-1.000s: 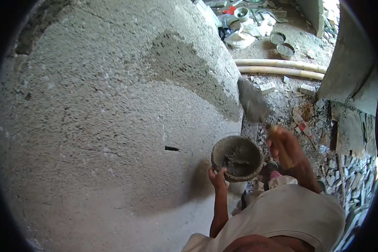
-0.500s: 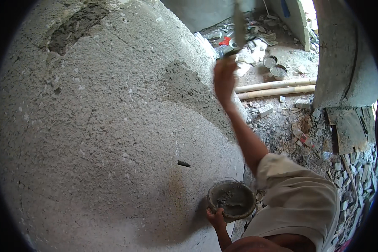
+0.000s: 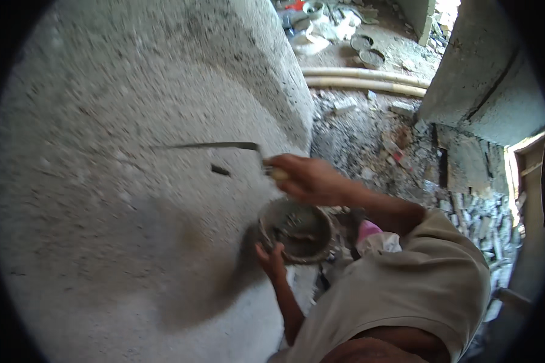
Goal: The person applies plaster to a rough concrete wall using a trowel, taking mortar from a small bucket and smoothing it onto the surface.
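Note:
My left hand is closed on the near left rim of a round black bowl, thumb over the edge. Wet grey mortar lies inside it. Above the bowl, my right hand is wrapped round the pale handle of a trowel. The long, thin blade points left across the rough cement wall, seen nearly edge-on; whether it touches the wall I cannot tell. Just below the blade is a small dark slot in the wall. A darker damp patch shows higher up.
Two bamboo poles lie across the floor beyond the wall's edge. Farther back stand two dark buckets beside white sacks. Rubble and broken bricks cover the floor on the right, near a concrete pillar.
My right hand has swung down from high up with the trowel, whose blade now points left instead of up. The view has shifted. My left hand still holds the bowl.

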Demonstrator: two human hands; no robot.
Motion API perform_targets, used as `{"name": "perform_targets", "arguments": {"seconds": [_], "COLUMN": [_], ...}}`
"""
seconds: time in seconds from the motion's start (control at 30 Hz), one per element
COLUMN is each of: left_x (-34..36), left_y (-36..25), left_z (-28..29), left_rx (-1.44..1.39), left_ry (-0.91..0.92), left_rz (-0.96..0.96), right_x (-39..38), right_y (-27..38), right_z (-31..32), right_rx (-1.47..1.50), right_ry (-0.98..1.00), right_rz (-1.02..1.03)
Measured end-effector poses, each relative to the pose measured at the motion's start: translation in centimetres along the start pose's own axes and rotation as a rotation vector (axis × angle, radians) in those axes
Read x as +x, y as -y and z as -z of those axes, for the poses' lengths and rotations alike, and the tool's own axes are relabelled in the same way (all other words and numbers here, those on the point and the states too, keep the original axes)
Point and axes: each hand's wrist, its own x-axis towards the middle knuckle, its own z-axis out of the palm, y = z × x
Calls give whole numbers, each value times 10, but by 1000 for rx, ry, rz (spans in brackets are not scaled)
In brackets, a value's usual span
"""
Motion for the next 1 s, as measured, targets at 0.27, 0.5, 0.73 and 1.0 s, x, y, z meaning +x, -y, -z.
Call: {"name": "perform_targets", "arguments": {"seconds": [0.27, 0.5, 0.73, 1.0], "left_x": [11, 15, 14, 23], "left_y": [-59, -82, -80, -58], "left_z": [-34, -87, -121, -127], "left_rx": [-164, -212, -309, -308], "left_ry": [455, 480, 431, 192], "left_rz": [-41, -151, -87, 106], "right_x": [-125, -105, -134, -136], "right_y": [-113, -173, -173, -136], "right_z": [21, 15, 53, 76], "right_rx": [-385, 180, 700, 1033], "right_ry": [539, 662, 491, 163], "right_rz": [-648, -912, -935, -1059]}}
